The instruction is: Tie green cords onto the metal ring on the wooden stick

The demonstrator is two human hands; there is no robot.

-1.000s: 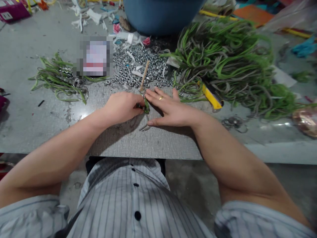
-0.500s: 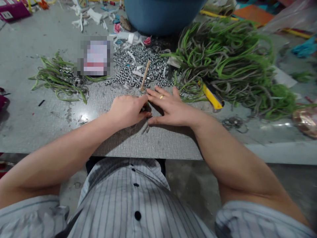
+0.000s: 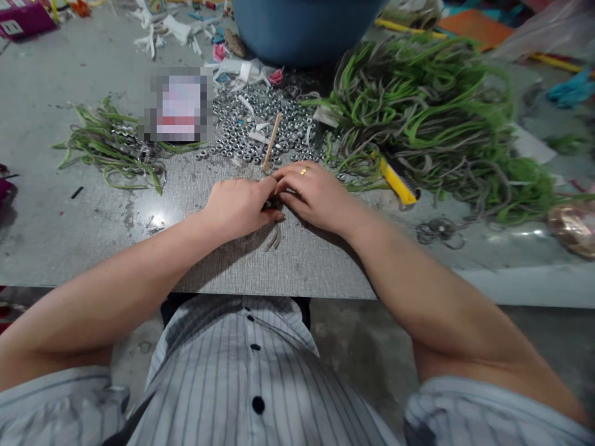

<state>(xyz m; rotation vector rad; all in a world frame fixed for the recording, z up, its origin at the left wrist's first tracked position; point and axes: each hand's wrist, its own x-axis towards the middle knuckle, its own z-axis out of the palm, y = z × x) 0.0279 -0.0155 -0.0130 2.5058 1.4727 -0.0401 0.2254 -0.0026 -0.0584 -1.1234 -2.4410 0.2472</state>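
Observation:
My left hand (image 3: 242, 205) rests low over the table, its fingers curled and pinched on something small that they hide. Two grey cord ends (image 3: 273, 239) stick out beneath its thumb. Against its fingertips, my right hand (image 3: 317, 197), with a gold ring, has its fingers bent and drawn together at the same spot; what lies between them is too small and covered to name. Just beyond both hands is a thin wooden stick (image 3: 273, 141), lying over a spread of small shiny metal nuts or rings (image 3: 232, 147).
Green and grey cords (image 3: 418, 118) are heaped at the right, with a yellow-and-black cutter (image 3: 397, 179) before them. A smaller cord bundle (image 3: 111, 148) lies left, beside a blurred-out phone-like object (image 3: 180, 108). At the back stands a blue tub (image 3: 307, 31). The table edge (image 3: 279, 295) is near my body.
My right hand's spread fingers have bent and closed in toward the left fingertips, the thumb moving up. My left hand has stayed almost still.

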